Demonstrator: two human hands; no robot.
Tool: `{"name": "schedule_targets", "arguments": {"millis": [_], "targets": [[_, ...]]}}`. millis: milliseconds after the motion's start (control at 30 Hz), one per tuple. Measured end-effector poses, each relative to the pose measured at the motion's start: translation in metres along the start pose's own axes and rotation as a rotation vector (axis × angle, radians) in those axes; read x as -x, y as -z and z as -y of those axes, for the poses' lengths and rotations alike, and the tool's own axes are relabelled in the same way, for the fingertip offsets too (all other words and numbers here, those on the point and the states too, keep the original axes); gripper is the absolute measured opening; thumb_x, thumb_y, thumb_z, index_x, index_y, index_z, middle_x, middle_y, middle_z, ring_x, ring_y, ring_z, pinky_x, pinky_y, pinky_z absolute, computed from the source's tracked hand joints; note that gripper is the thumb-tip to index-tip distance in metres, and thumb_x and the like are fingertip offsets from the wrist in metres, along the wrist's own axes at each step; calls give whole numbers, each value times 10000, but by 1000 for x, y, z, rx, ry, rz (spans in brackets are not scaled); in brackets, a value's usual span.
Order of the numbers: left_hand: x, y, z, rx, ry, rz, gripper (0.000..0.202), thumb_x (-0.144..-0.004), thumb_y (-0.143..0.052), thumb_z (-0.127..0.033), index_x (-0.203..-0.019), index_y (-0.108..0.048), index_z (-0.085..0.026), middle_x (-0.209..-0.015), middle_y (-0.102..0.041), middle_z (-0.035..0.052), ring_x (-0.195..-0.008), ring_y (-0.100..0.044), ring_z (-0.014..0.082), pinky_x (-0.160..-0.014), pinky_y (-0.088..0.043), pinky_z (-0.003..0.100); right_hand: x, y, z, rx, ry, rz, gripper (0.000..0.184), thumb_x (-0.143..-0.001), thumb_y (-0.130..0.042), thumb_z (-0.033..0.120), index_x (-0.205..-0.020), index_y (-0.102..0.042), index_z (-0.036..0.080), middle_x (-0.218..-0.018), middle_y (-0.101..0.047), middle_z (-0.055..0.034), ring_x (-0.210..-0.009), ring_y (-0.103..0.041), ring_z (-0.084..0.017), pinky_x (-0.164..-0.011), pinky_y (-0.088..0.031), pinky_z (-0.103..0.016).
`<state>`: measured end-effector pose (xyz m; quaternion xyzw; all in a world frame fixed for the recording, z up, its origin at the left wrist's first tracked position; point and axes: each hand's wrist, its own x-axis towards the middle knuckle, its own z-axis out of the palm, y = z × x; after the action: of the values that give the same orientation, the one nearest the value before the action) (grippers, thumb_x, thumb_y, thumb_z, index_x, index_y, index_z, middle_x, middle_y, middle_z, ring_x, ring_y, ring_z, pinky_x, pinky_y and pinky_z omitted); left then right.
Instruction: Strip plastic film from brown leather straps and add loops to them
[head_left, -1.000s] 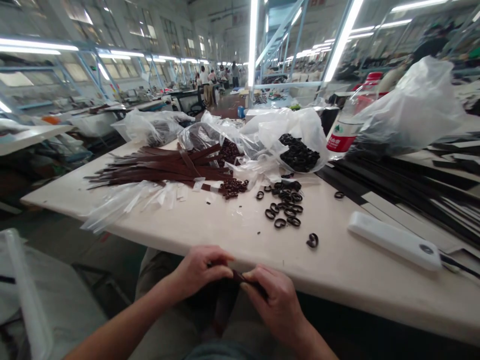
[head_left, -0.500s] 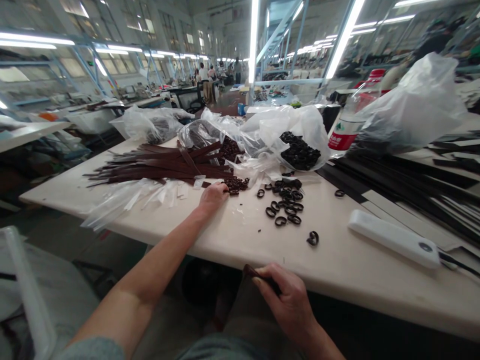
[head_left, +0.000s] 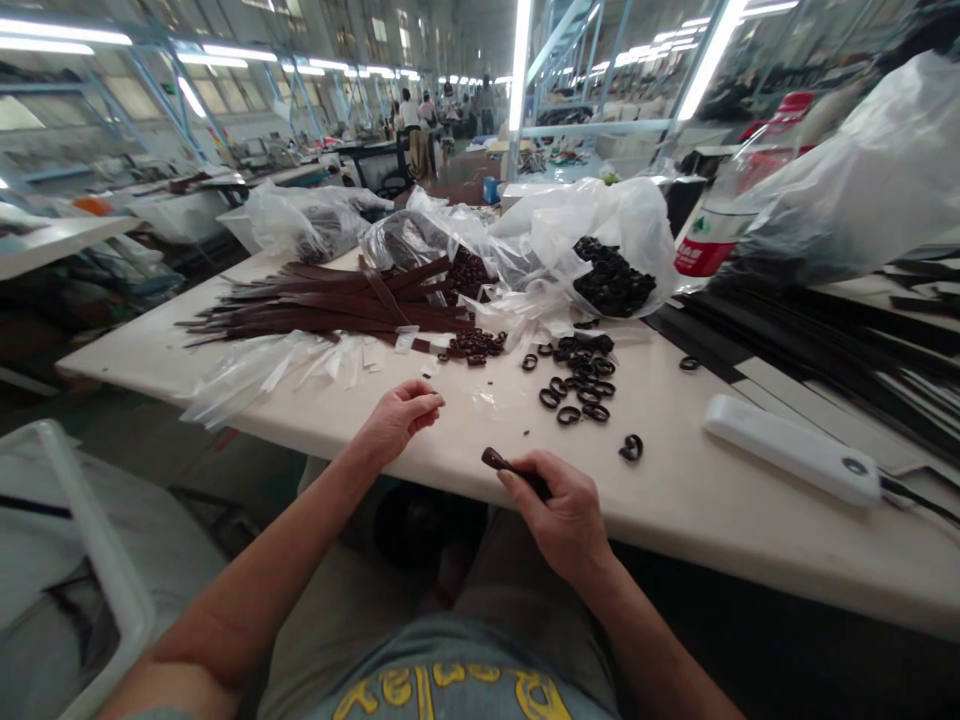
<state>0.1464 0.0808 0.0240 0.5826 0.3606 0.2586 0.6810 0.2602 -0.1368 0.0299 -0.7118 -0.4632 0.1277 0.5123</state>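
My left hand point(head_left: 405, 418) is over the table's front part, its thumb and fingers pinched; what lies between them, if anything, is too small to make out. My right hand point(head_left: 559, 500) is closed round a dark brown strap point(head_left: 499, 460), whose rounded end sticks out past the thumb. Beyond the left hand lies a small heap of brown loops point(head_left: 480, 345), next to a spread bundle of long brown straps point(head_left: 315, 305). Several black loops point(head_left: 581, 385) lie scattered on the table farther right, and a single curled black piece point(head_left: 631, 448) rests nearer the edge.
The pale table point(head_left: 450, 480) carries clear plastic bags along its back, one with black loops point(head_left: 611, 280). A white device with a cord point(head_left: 787, 450), long black strips point(head_left: 810, 350) and a red-capped bottle point(head_left: 739, 200) occupy the right. Thin plastic sleeves point(head_left: 255, 375) lie front left.
My left hand has drawn back from the brown loop heap toward me, fingers pinched. My right hand has risen from the table edge, bringing the brown strap up above the tabletop.
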Motion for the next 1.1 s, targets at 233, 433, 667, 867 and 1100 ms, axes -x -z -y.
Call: {"name": "schedule_targets", "arguments": {"millis": [233,433,667,867,1100], "targets": [[79,-7,9,384,53,9,291,-565,-894,-262,-726,-680,-149,-736,-720,-5,-569,-624,61,-566,-506,148,-5,-16,30,-253,-48,121,124,-838,-654,273,-750,-650,186,-649,-590,28,-595,-507,-113,-579,-402,-238],[104,-4,14,262,-96,-12,208,-677,-832,-220,-851,-722,-186,-833,-761,4,-655,-688,109,-643,-556,208,4,-28,38,-581,-307,348,201,-803,-695,358,-716,-612,196,-594,-527,52,-530,-451,-95,-476,-365,-210],[118,-1,19,239,-86,-49,217,-688,-821,-217,-893,-757,-187,-864,-775,25,-681,-685,110,-691,-560,214,10,-38,33,-667,-369,317,233,-791,-714,369,-708,-599,185,-585,-504,57,-530,-420,-82,-479,-346,-200],[130,-6,20,308,-111,-88,251,-669,-842,-239,-907,-769,-205,-841,-774,23,-728,-702,125,-694,-561,203,14,-44,36,-611,-340,225,221,-810,-688,380,-722,-608,194,-592,-517,53,-526,-436,-94,-475,-359,-209],[132,-17,22,111,-347,-220,127,-753,-771,-210,-878,-765,-232,-912,-743,11,-800,-679,122,-735,-549,209,15,-50,39,-410,-170,100,163,-834,-653,310,-735,-640,181,-627,-584,33,-578,-493,-108,-555,-406,-225]]}}
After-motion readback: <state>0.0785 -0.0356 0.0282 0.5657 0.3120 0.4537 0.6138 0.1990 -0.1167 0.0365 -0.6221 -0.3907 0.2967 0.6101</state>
